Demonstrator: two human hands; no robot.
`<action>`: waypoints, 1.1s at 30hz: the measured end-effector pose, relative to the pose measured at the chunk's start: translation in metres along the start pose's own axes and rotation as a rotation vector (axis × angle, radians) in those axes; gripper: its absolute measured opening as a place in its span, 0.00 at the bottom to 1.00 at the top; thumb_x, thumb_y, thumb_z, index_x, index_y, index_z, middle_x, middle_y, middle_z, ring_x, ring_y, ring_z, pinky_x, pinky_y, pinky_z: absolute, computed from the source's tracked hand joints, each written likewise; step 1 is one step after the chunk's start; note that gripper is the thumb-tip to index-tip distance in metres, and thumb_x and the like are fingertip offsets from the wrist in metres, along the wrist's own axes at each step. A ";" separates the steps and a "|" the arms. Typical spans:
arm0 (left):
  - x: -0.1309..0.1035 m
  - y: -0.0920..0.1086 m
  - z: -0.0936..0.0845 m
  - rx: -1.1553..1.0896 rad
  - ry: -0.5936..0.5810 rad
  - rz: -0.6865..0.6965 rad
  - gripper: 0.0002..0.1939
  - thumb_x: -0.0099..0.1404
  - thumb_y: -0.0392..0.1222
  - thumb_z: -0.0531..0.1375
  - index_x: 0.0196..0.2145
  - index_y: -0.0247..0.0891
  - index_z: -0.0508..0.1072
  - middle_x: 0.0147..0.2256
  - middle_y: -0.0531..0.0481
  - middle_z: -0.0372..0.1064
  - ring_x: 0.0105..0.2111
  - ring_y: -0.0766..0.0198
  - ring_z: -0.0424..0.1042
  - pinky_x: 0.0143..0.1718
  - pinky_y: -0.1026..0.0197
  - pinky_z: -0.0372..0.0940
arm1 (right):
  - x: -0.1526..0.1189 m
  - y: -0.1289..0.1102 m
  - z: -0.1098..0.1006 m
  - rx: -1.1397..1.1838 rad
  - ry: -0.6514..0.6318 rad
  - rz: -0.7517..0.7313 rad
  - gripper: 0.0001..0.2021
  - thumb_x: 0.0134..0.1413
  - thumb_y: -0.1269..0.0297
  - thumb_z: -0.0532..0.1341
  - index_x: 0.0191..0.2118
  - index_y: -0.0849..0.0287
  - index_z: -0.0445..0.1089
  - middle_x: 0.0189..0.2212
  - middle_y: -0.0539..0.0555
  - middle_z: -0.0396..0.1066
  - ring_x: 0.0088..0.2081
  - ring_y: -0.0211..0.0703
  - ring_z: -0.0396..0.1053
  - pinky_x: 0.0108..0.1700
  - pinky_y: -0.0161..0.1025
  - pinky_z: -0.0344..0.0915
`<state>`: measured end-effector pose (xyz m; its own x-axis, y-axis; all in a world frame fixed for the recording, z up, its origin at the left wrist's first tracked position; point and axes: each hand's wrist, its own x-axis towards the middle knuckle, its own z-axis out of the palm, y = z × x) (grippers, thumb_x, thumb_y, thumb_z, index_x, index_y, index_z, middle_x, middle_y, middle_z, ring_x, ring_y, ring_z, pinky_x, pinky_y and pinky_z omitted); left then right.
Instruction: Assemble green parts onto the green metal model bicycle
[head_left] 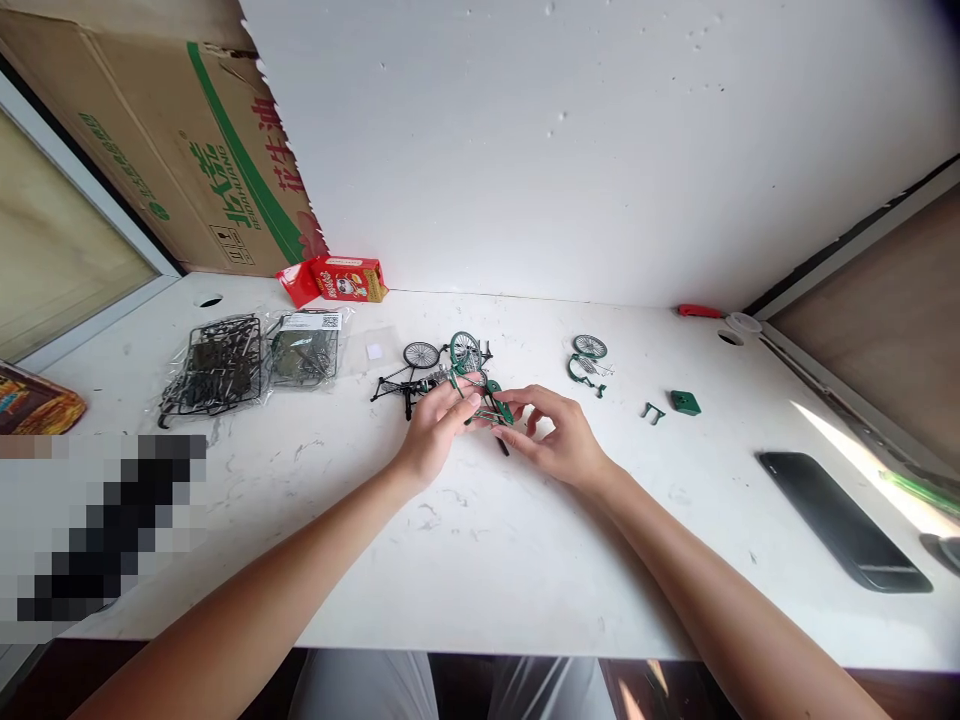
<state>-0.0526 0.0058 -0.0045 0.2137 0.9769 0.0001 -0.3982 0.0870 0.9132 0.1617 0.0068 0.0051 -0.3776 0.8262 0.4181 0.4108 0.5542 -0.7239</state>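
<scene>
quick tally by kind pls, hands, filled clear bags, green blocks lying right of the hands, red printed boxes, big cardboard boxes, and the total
Hands, left hand and right hand: 2
Filled clear bags: 2
Green block: 1
Red printed box: 1
Big cardboard box: 1
Total: 7

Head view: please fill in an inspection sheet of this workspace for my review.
Surface: white tabletop, scuffed.
Job's things: green bicycle part, in hand; dark model bicycle, spoked wheel and green block, on the tabletop.
Clutter: bagged dark parts, red box, dark slab.
Grip: left hand and right hand both hold the green bicycle part.
Cables: nothing seen.
Surroundings: cardboard box at left, white panel behind; lower left pixelated.
</scene>
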 end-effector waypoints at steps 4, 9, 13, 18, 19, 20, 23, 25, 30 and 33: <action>-0.002 0.000 0.001 0.065 0.014 0.010 0.30 0.64 0.53 0.71 0.60 0.37 0.75 0.58 0.36 0.75 0.56 0.43 0.77 0.54 0.45 0.73 | 0.000 0.002 0.000 -0.005 -0.011 0.012 0.16 0.63 0.58 0.70 0.56 0.49 0.75 0.44 0.56 0.79 0.40 0.47 0.75 0.34 0.43 0.75; -0.001 -0.002 0.004 0.184 0.079 0.078 0.28 0.61 0.47 0.75 0.56 0.37 0.77 0.59 0.36 0.75 0.61 0.44 0.73 0.58 0.48 0.71 | -0.002 0.004 -0.001 -0.042 -0.069 -0.012 0.15 0.63 0.54 0.71 0.51 0.50 0.72 0.42 0.54 0.77 0.41 0.45 0.75 0.36 0.41 0.72; -0.001 -0.005 0.005 0.297 0.127 0.139 0.23 0.59 0.44 0.76 0.51 0.38 0.79 0.53 0.39 0.79 0.53 0.49 0.78 0.55 0.50 0.72 | 0.001 0.009 -0.011 -0.142 -0.148 -0.032 0.23 0.57 0.43 0.73 0.49 0.50 0.69 0.41 0.54 0.77 0.40 0.46 0.75 0.39 0.43 0.70; -0.001 -0.007 0.003 0.280 0.137 0.096 0.27 0.59 0.46 0.76 0.54 0.39 0.78 0.50 0.41 0.79 0.46 0.53 0.80 0.48 0.52 0.75 | 0.008 0.042 -0.050 -0.477 0.108 0.100 0.16 0.75 0.49 0.57 0.43 0.53 0.74 0.39 0.60 0.78 0.44 0.55 0.72 0.40 0.48 0.68; -0.001 -0.007 0.003 0.281 0.137 0.092 0.27 0.59 0.46 0.76 0.54 0.40 0.77 0.51 0.41 0.78 0.45 0.54 0.80 0.47 0.53 0.75 | 0.008 0.052 -0.058 -0.562 0.151 0.139 0.15 0.76 0.53 0.55 0.44 0.54 0.75 0.41 0.62 0.78 0.47 0.59 0.70 0.42 0.51 0.68; -0.001 -0.008 0.003 0.283 0.134 0.091 0.27 0.59 0.46 0.76 0.54 0.40 0.77 0.51 0.41 0.78 0.46 0.54 0.80 0.47 0.53 0.75 | 0.007 0.062 -0.065 -0.634 0.169 0.186 0.14 0.75 0.56 0.55 0.44 0.54 0.77 0.44 0.64 0.78 0.49 0.62 0.69 0.45 0.55 0.68; -0.001 -0.007 0.003 0.255 0.104 0.066 0.29 0.58 0.45 0.77 0.55 0.40 0.76 0.52 0.41 0.77 0.44 0.56 0.80 0.47 0.54 0.76 | 0.004 0.088 -0.076 -0.753 0.171 0.344 0.11 0.66 0.54 0.65 0.44 0.55 0.79 0.50 0.66 0.77 0.53 0.69 0.65 0.49 0.63 0.66; -0.001 -0.006 0.004 0.196 0.071 0.027 0.32 0.56 0.44 0.77 0.56 0.39 0.74 0.53 0.40 0.77 0.43 0.56 0.81 0.47 0.52 0.77 | 0.002 0.098 -0.076 -0.770 0.177 0.376 0.12 0.64 0.52 0.67 0.43 0.54 0.80 0.49 0.66 0.76 0.54 0.70 0.64 0.50 0.64 0.66; -0.001 -0.004 0.005 0.092 0.004 -0.029 0.38 0.49 0.38 0.80 0.56 0.39 0.73 0.56 0.38 0.75 0.46 0.53 0.81 0.52 0.46 0.76 | 0.002 0.100 -0.068 -0.770 0.202 0.383 0.10 0.66 0.58 0.62 0.41 0.55 0.80 0.45 0.66 0.76 0.53 0.69 0.62 0.50 0.64 0.65; 0.000 -0.006 0.004 0.075 -0.036 -0.016 0.39 0.49 0.35 0.80 0.57 0.40 0.72 0.56 0.37 0.75 0.47 0.52 0.81 0.56 0.44 0.74 | 0.004 0.094 -0.065 -0.746 0.252 0.382 0.09 0.66 0.59 0.63 0.39 0.55 0.79 0.47 0.66 0.76 0.55 0.70 0.62 0.51 0.65 0.65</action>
<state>-0.0465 0.0048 -0.0085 0.2522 0.9677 -0.0013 -0.3269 0.0864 0.9411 0.2525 0.0691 -0.0259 0.0550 0.9179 0.3931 0.9408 0.0843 -0.3284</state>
